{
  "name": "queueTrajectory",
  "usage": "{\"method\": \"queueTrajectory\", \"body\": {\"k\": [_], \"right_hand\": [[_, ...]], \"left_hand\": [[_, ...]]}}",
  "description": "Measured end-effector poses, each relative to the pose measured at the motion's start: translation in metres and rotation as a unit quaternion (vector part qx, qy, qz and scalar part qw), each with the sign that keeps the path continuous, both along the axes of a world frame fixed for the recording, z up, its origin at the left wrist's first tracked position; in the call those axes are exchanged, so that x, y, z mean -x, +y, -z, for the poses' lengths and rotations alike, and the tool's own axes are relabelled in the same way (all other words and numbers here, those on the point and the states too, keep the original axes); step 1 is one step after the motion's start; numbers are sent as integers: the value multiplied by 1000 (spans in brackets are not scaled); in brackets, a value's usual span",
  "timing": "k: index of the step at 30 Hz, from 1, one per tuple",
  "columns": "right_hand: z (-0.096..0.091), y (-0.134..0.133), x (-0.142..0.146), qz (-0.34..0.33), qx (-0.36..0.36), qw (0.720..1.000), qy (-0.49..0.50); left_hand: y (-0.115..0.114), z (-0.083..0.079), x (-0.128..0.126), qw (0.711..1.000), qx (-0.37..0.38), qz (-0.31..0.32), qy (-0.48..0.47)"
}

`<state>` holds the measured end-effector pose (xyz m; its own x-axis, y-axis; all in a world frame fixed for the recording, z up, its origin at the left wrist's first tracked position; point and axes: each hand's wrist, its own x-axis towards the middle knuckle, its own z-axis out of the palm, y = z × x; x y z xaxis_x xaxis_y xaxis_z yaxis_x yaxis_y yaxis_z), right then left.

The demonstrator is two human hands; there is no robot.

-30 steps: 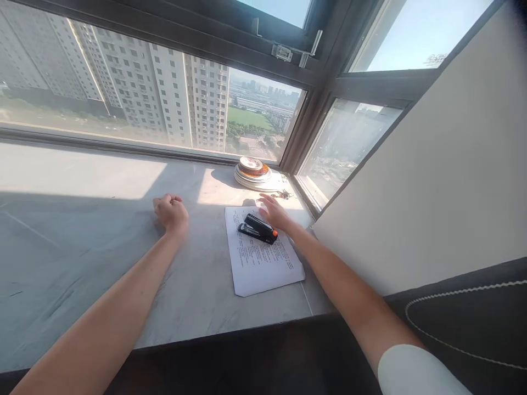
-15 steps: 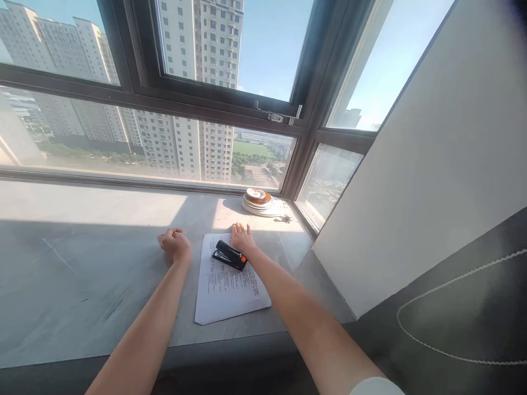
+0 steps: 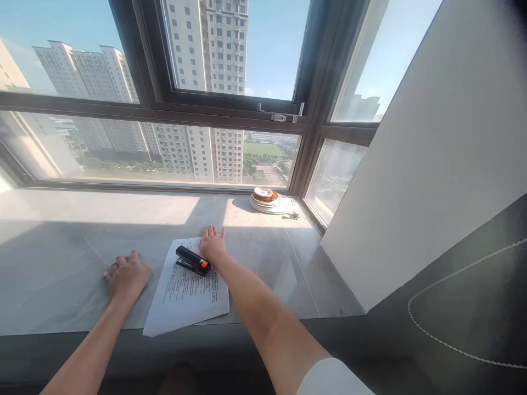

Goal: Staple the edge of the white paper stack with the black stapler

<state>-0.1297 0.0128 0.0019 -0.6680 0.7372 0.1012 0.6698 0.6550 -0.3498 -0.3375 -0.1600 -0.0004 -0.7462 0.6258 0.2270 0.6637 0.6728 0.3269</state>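
Left fingers [image 3: 121, 261], earlier fisted, seemingly spread; right fingers [image 3: 211, 231] slightly parted, paper [image 3: 185, 307] further left.

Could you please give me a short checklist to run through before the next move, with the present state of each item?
1. Stapler resting on the printed paper: ok, it lies across the upper part.
2. Paper fully on the ledge: not ok, its near left corner appears to reach slightly past the front edge.
3. Left hand free: ok, it rests on the ledge, left of the paper, with nothing seen in it.
4. Right hand steadying the paper: cannot tell; it is at the far right corner, but pressure does not show.
5. Round stack out of the way: ok, it sits apart near the window.
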Motion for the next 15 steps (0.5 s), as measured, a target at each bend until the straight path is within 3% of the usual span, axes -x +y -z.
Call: {"method": "queueTrajectory", "body": {"k": [7,15], "right_hand": [[7,11,-35,1,-28,1000,13],[1,41,-112,31,-64,996,-52]], "left_hand": [[3,-3,-2,998,41,-30,34],[4,-5,-5,994,99,-28,40]]}}
